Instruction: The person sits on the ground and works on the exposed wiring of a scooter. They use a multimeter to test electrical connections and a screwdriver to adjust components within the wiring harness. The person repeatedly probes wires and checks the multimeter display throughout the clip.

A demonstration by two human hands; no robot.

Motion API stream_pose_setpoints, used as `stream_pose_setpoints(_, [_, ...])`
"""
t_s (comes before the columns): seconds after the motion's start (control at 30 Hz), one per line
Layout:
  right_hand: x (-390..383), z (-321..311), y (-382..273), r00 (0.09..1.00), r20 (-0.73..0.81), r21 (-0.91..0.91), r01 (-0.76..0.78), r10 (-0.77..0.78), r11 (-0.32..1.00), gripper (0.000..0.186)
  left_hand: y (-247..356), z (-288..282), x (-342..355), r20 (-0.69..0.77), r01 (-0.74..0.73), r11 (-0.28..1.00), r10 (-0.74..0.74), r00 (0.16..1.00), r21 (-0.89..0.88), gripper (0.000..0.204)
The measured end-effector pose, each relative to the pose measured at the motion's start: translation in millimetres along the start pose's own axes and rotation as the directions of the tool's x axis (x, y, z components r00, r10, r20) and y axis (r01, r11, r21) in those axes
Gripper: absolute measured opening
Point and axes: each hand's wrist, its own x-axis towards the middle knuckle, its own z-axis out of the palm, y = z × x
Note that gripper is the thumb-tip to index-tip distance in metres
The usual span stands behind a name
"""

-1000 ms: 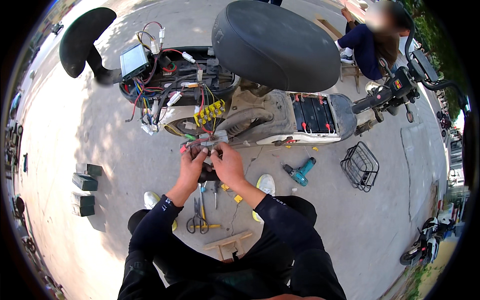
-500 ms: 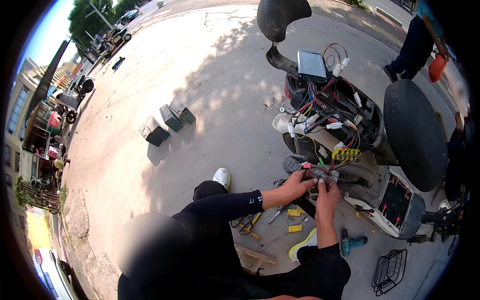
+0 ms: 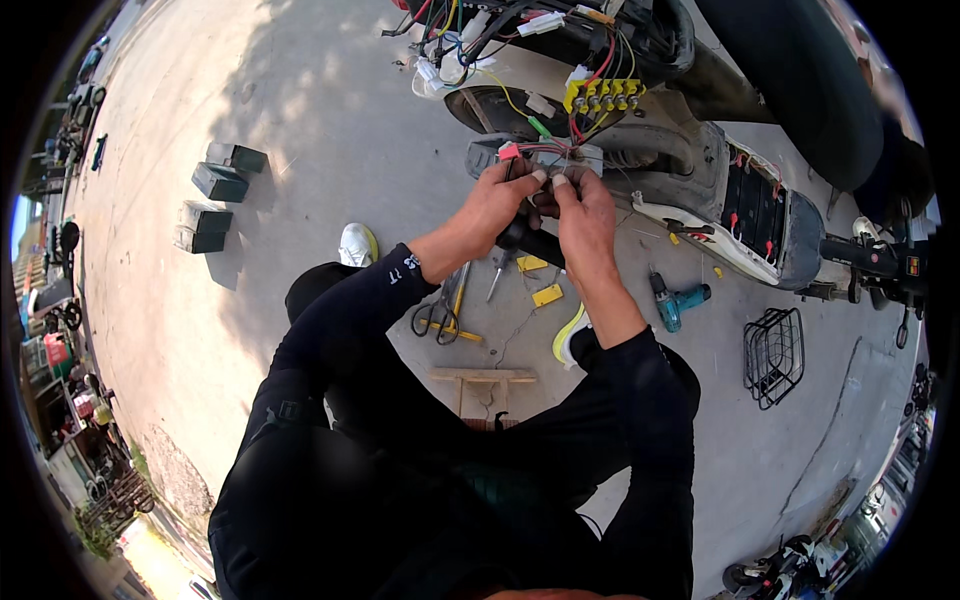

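Note:
My left hand point(image 3: 492, 208) and my right hand point(image 3: 588, 218) are close together beside the opened electric scooter. Both pinch thin wires point(image 3: 567, 160) between thumb and fingers, the tips nearly touching; the exact ends are hidden by the fingers. A pink-red connector point(image 3: 510, 151) with several wires sits right above my left fingers. Just beyond, a green connector point(image 3: 540, 127) hangs on a yellow-green wire. Above my right hand, a yellow terminal block point(image 3: 605, 95) with metal screws hangs among the cables, close to the rear wheel point(image 3: 495, 108).
Scissors point(image 3: 436, 318), a screwdriver point(image 3: 497, 277) and yellow pieces point(image 3: 547, 295) lie on the ground before me. A teal power drill point(image 3: 677, 300) and a black wire basket point(image 3: 774, 357) are at right. Several dark batteries point(image 3: 220, 183) stand at left. Past my right hand is the scooter's footboard compartment point(image 3: 752, 210).
The view has tilted down and shifted, so the scooter and ground tools appear higher in the picture. Both hands stay together at the wires, still pinching.

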Motion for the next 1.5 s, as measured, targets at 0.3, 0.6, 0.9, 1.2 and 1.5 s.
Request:
stream_pose_setpoints(0.3, [-4.0, 4.1, -4.5, 0.998, -0.045, 0.112, -0.027, 0.032, 0.993, 0.016, 6.8, 0.7, -11.8, -0.007, 0.011, 0.999, -0.011, 1.0, -0.045, 0.019])
stream_pose_setpoints(0.6, [-2.8, 3.1, -5.3, 0.998, -0.04, 0.1, -0.036, 0.04, 0.994, 0.016, -2.9, -2.0, -5.3, 0.022, -0.165, 0.978, 0.164, 0.986, 0.125, 0.017])
stream_pose_setpoints(0.9, [-3.9, 3.7, -7.2, 0.996, -0.011, 0.084, -0.091, 0.092, 0.992, 0.012, -4.3, -2.2, -3.7, -0.014, -0.107, 0.985, 0.11, 0.994, 0.136, 0.016])
stream_pose_setpoints(1.2, [-4.1, 3.4, -6.2, 0.994, -0.007, 0.096, -0.106, 0.107, 0.99, 0.012, 0.2, 2.7, -6.1, -0.014, -0.045, 0.997, 0.046, 0.999, 0.063, 0.021])
stream_pose_setpoints(1.5, [-7.9, 11.5, -9.5, 0.995, -0.048, 0.173, -0.082, 0.091, 0.982, 0.013, 6.8, 4.7, -15.4, -0.086, -0.053, 0.997, 0.058, 0.995, 0.061, 0.025])
